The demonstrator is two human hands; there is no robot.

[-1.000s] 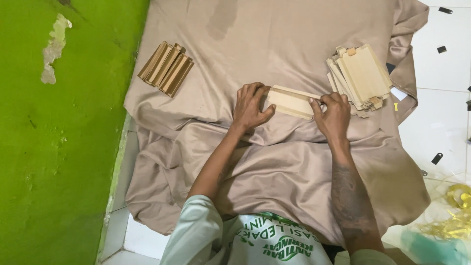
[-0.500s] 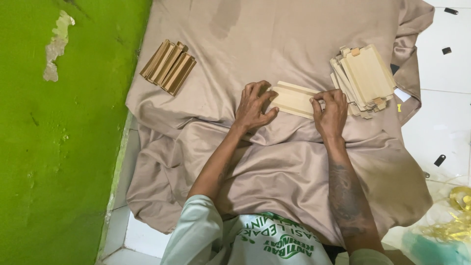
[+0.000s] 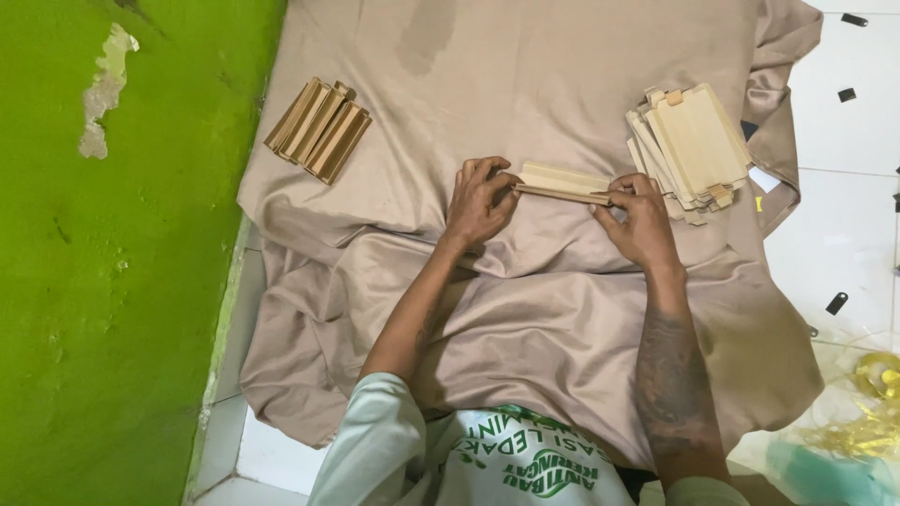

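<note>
I see a pale tan flat cardboard piece (image 3: 562, 183) on a plain beige satin cloth (image 3: 562, 309). Left, a bright green painted wall (image 3: 112, 309) shows a grey-white peeled patch (image 3: 105, 89). The glossy floor tiles (image 3: 853, 197) are white, and my pale mint shirt (image 3: 497, 464) carries green lettering.

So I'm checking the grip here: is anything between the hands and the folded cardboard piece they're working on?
Nothing visible. The left hand and right hand each hold an end of the folded cardboard piece directly, above the beige cloth. The flat stack and folded pile lie off to the sides.
</note>
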